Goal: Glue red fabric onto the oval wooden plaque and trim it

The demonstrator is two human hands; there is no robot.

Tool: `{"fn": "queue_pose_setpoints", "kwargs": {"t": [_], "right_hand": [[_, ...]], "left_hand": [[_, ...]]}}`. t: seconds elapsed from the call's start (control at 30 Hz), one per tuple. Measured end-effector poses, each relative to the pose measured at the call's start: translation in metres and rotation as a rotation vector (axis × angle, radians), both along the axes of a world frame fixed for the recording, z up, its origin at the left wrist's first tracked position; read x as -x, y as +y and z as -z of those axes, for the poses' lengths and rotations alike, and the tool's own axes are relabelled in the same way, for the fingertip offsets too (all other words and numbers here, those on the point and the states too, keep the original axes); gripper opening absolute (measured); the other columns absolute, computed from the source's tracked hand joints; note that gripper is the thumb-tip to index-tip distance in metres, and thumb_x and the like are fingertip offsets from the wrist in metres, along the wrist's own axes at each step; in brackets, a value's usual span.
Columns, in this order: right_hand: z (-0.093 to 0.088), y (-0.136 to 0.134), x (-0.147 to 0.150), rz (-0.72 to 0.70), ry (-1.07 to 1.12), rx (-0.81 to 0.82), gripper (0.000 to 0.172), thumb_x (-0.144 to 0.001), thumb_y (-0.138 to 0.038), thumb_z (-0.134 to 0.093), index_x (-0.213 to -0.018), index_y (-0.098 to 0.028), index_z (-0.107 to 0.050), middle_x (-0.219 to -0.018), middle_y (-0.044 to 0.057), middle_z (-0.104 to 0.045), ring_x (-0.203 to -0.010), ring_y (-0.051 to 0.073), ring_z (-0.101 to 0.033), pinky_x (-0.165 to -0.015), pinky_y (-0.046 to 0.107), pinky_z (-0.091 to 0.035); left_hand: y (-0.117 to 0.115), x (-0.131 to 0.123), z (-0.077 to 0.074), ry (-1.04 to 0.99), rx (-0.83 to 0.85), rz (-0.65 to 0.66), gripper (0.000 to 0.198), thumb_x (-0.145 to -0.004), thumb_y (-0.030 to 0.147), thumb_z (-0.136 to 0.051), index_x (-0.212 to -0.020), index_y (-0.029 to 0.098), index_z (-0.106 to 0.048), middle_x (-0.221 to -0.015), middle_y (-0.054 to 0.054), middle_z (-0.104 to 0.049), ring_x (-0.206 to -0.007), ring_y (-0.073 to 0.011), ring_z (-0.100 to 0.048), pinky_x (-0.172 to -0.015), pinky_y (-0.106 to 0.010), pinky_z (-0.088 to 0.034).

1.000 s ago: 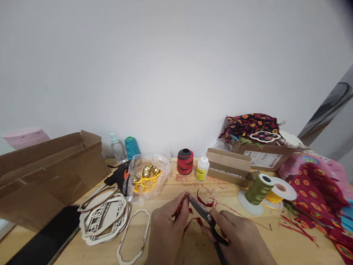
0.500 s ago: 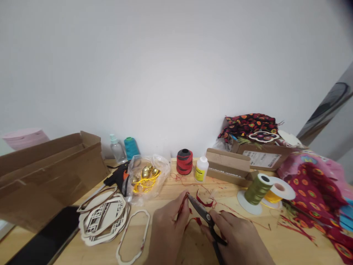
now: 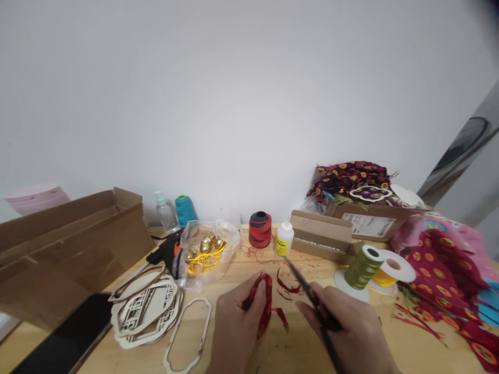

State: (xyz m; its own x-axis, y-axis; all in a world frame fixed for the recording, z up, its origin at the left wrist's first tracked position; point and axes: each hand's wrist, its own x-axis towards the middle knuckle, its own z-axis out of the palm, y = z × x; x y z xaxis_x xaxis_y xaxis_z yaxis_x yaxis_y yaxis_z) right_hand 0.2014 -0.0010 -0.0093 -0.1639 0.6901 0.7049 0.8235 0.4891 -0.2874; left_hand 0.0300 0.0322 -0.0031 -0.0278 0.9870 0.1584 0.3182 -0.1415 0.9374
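My left hand (image 3: 238,319), low in the middle of the view, pinches a piece of dark red patterned fabric (image 3: 266,304) that folds over the fingers. In my right hand (image 3: 349,324) is a pair of black-handled scissors (image 3: 307,288), blurred, with the blades pointing up and left, apart from the fabric. Whether the blades are parted cannot be made out. Between the hands, a curved red fabric scrap (image 3: 287,283) and smaller trimmings lie on the wood. Left of my left hand lies a thin wooden frame (image 3: 189,332) with rounded ends.
Behind the hands stand a red thread cone (image 3: 260,230) and a white glue bottle (image 3: 284,240). Wooden cut-outs (image 3: 148,311), a phone (image 3: 62,337) and a bag of gold bells (image 3: 210,249) lie left. Thread spools (image 3: 363,267), a small carton (image 3: 322,239) and patterned cloth (image 3: 440,270) sit right.
The scissors have moved away to the right from the fabric at my left fingertips. The fabric has turned, and more of its red patterned face shows over my left hand.
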Motion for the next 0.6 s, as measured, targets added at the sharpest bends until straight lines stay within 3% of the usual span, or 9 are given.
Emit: {"fn": "queue_pose_setpoints", "kwargs": {"t": [0.13,0.33,0.47,0.6], "right_hand": [[-0.006,0.007,-0.008,-0.028,0.216,0.009,0.009,-0.078,-0.024,-0.058,-0.082,-0.016,-0.060,-0.056,0.001,-0.059,-0.044,0.012,-0.053,-0.044,0.020,-0.043],[-0.002,0.014,-0.010,-0.056,0.412,0.234,0.017,-0.077,-0.033,-0.056,-0.081,-0.018,-0.063,-0.051,-0.003,-0.048,-0.041,0.011,-0.043,-0.038,0.020,-0.035],[0.001,0.012,-0.007,-0.244,0.685,0.468,0.034,-0.081,-0.048,-0.047,-0.089,-0.017,-0.058,-0.051,-0.004,-0.043,-0.040,0.009,-0.036,-0.036,0.020,-0.029],[0.007,0.012,-0.002,-0.468,0.853,0.566,0.053,-0.074,-0.065,-0.043,-0.096,-0.018,-0.053,-0.056,-0.002,-0.047,-0.049,0.013,-0.043,-0.045,0.023,-0.036]], "left_hand": [[0.002,0.001,-0.001,-0.221,0.169,0.033,0.025,-0.072,0.035,-0.056,-0.081,0.017,-0.070,-0.063,0.000,-0.069,-0.057,-0.0167,-0.058,-0.050,-0.022,-0.045],[0.002,-0.001,-0.002,-0.514,0.342,0.067,0.021,-0.065,0.034,-0.065,-0.075,0.016,-0.068,-0.062,-0.002,-0.069,-0.053,-0.0137,-0.058,-0.047,-0.020,-0.044],[0.005,-0.001,0.003,-0.613,0.411,0.076,0.023,-0.062,0.035,-0.069,-0.072,0.016,-0.067,-0.060,-0.003,-0.068,-0.051,-0.0135,-0.058,-0.046,-0.021,-0.044],[0.007,-0.001,0.007,-0.639,0.417,0.092,0.022,-0.061,0.035,-0.070,-0.069,0.014,-0.066,-0.057,-0.002,-0.067,-0.048,-0.0120,-0.057,-0.046,-0.020,-0.042]]}}
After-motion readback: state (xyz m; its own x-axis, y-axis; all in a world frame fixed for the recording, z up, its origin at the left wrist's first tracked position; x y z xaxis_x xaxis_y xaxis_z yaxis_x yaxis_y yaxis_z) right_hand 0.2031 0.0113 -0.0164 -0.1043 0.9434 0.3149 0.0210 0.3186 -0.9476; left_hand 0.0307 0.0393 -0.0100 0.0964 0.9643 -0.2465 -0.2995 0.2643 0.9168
